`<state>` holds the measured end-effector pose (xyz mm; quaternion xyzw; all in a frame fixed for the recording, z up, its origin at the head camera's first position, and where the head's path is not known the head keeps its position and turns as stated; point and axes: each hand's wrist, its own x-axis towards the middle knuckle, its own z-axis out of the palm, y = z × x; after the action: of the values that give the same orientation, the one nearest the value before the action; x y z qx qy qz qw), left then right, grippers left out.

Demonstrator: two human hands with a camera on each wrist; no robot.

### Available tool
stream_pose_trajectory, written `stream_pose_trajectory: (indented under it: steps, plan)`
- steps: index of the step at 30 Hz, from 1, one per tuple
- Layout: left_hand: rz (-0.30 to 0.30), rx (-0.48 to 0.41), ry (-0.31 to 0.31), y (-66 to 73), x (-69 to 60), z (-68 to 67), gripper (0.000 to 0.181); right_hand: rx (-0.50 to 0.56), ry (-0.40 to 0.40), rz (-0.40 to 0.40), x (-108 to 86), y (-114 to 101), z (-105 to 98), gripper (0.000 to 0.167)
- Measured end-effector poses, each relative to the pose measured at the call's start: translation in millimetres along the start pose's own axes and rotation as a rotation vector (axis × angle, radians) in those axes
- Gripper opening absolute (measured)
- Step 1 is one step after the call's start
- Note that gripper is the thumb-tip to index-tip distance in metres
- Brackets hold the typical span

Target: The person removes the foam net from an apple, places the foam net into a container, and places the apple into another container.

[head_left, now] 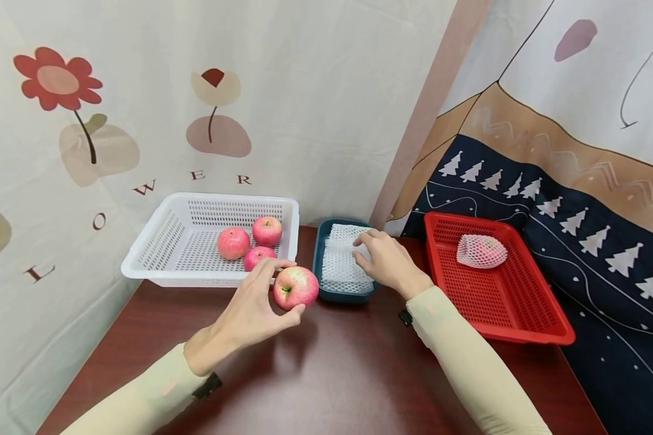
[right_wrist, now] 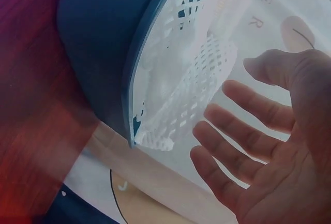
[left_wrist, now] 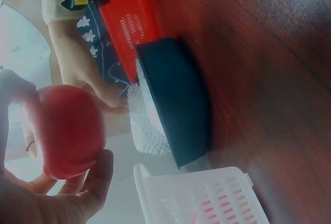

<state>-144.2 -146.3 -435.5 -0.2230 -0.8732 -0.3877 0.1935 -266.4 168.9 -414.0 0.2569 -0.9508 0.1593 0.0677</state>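
My left hand grips a red-and-yellow apple above the table, between thumb and fingers. The same apple fills much of the left side of the left wrist view. Over the blue bin hovers my right hand, fingers spread and slightly bent. White foam net sleeves lie piled in that bin. In the right wrist view a gap shows between the right fingers and the nets; nothing is held there.
At the left stands a white perforated basket with three apples in it. A red basket at the right contains one apple in a foam net. Patterned curtains hang behind the brown table.
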Motion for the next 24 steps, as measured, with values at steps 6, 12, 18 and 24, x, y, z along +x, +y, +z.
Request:
stream_pose_trajectory:
  steps: [6,12,18,24]
  plan:
    - [-0.002,-0.004,0.017,-2.3,2.2,-2.2,0.076,-0.018,0.075,-0.046,-11.0,-2.1,0.7,0.030]
    - [-0.002,0.002,0.022,-4.8,4.7,-5.8,0.075,0.001,0.105,-0.060,-21.7,-7.9,-0.2,0.030]
    - [-0.011,0.008,0.034,-8.3,8.4,-13.4,0.075,0.009,0.119,-0.095,-31.9,-15.5,0.6,0.031]
    - [-0.017,0.032,0.042,-9.9,12.9,-20.8,0.075,0.004,0.154,-0.153,-44.0,-21.2,0.8,0.032]
